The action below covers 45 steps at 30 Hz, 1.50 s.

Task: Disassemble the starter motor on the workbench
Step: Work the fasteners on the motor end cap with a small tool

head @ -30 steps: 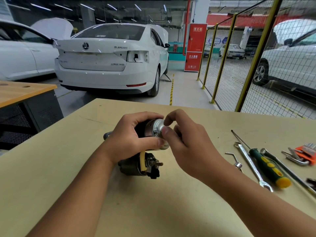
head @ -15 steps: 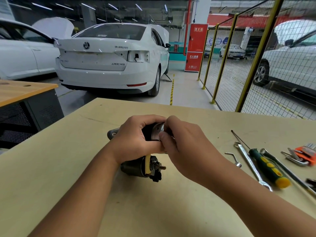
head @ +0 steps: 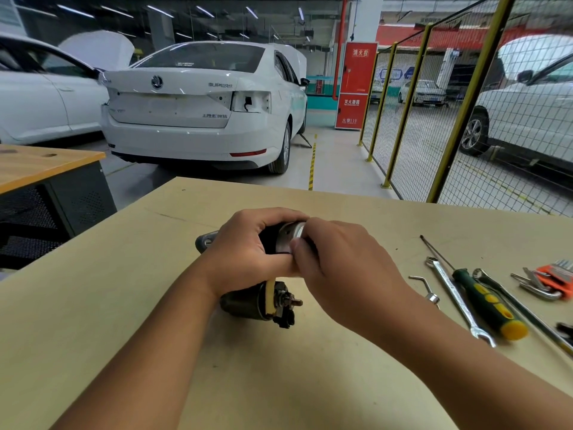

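Starter motor (head: 248,301) sits on the workbench (head: 124,305), and I see its long axis running roughly left to right, with the black and yellow terminal end (head: 283,305) pointing right toward the tools. A grey mounting ear (head: 206,240) sticks out at the motor's far left end. The upper barrel carries a shiny silver cap (head: 291,235) at its right end, facing the same way as the terminals.

My left hand (head: 248,256) comes over the motor from the left, fingers curled across the top of the upper barrel and thumb pressed under it, so the dark lower body shows just below my wrist. My right hand (head: 338,265) closes in from the right, its fingers wrapped around the silver cap with the thumb pressed on the cap's front edge, touching my left thumb. Both hands are clamped tight, nothing slack.

Right of the motor, well apart from it, lie a small bent hook tool (head: 426,288), a wrench (head: 459,301), a green and yellow screwdriver (head: 486,302) and an orange set of hex keys (head: 552,279).
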### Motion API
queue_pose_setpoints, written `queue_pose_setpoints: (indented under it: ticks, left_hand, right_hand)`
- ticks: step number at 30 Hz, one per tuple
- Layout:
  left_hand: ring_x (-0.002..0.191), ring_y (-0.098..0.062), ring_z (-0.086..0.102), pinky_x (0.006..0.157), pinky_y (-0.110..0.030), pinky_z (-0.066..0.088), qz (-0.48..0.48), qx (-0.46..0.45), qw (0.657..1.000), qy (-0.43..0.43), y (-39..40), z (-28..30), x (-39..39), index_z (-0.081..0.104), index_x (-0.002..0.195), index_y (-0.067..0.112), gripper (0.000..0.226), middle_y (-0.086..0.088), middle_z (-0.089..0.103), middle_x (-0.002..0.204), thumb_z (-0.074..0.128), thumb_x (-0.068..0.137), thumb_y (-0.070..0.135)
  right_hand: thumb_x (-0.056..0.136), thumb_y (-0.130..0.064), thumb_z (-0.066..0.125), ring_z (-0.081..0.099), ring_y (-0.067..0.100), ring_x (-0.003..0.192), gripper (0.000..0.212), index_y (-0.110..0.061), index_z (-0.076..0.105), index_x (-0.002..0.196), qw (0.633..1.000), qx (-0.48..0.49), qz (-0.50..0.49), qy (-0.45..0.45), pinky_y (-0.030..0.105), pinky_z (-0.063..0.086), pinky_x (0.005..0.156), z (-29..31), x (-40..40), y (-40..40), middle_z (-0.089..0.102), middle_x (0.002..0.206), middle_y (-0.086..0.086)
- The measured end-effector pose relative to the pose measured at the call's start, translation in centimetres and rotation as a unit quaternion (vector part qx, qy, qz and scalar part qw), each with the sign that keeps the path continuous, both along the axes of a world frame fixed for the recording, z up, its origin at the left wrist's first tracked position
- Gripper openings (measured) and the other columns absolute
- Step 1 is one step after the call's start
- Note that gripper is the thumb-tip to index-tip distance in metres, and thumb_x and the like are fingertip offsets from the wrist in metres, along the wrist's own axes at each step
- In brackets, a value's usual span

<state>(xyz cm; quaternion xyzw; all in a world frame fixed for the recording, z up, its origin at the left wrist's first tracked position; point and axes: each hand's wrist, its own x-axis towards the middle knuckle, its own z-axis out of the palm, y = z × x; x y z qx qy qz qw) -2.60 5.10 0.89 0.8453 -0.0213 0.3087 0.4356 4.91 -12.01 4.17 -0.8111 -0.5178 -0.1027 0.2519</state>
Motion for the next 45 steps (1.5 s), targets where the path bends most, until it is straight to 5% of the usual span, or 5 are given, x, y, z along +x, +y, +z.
queue_pose_setpoints:
  ticks: [15, 34, 38, 40, 45]
  left_hand:
    - [0.107, -0.023, 0.075, 0.087, -0.041, 0.064, -0.021, -0.015, 1.0, -0.008, 0.3, -0.1, 0.1, 0.075, 0.121, 0.031, 0.051, 0.002, 0.077, 0.112, 0.091, 0.073, 0.028]
    - [0.112, -0.024, 0.073, 0.092, -0.038, 0.062, -0.01, -0.073, 0.997, -0.038, 1.5, -0.2, -0.6, 0.073, 0.124, 0.012, 0.051, -0.005, 0.076, 0.117, 0.085, 0.075, 0.008]
    - [0.104, -0.023, 0.076, 0.084, -0.029, 0.061, -0.001, -0.123, 0.99, -0.072, 1.9, 0.0, -1.2, 0.075, 0.12, 0.015, 0.055, -0.005, 0.078, 0.11, 0.089, 0.067, 0.025]
    - [0.105, -0.022, 0.076, 0.086, -0.028, 0.06, 0.013, -0.128, 0.989, -0.073, 1.9, 0.0, -1.4, 0.075, 0.12, 0.016, 0.06, -0.003, 0.079, 0.11, 0.088, 0.063, 0.031]
    - [0.108, -0.024, 0.075, 0.09, -0.032, 0.061, 0.011, -0.121, 0.99, -0.07, 1.9, 0.0, -1.4, 0.074, 0.122, 0.015, 0.059, -0.005, 0.078, 0.113, 0.087, 0.066, 0.031]
  right_hand:
    - [0.094, -0.033, 0.051, 0.056, 0.012, 0.069, 0.015, -0.028, 0.058, 0.082, 0.989, 0.09, 0.016, 0.114, 0.04, 0.05, 0.058, -0.4, 0.9, 0.1, 0.059, 0.072, -0.008]
    - [0.089, -0.038, 0.066, 0.055, 0.004, 0.069, 0.019, -0.027, 0.058, 0.077, 0.977, 0.172, 0.015, 0.122, 0.02, 0.033, 0.051, -1.0, 0.5, 3.2, 0.057, 0.065, -0.012]
    - [0.095, -0.027, 0.059, 0.057, 0.006, 0.06, 0.006, -0.033, 0.061, 0.096, 0.921, 0.328, 0.063, 0.2, 0.015, 0.04, 0.054, -1.9, 0.2, 3.6, 0.061, 0.065, -0.013]
    - [0.101, -0.021, 0.054, 0.055, 0.01, 0.059, 0.01, -0.028, 0.06, 0.099, 0.882, 0.387, 0.034, 0.266, 0.031, 0.045, 0.058, -3.1, 0.6, 3.6, 0.062, 0.068, -0.006]
    - [0.094, -0.038, 0.059, 0.048, 0.01, 0.053, 0.015, -0.027, 0.06, 0.083, 0.847, 0.326, 0.07, 0.415, 0.026, 0.035, 0.054, -5.2, 0.4, 3.6, 0.058, 0.065, -0.003]
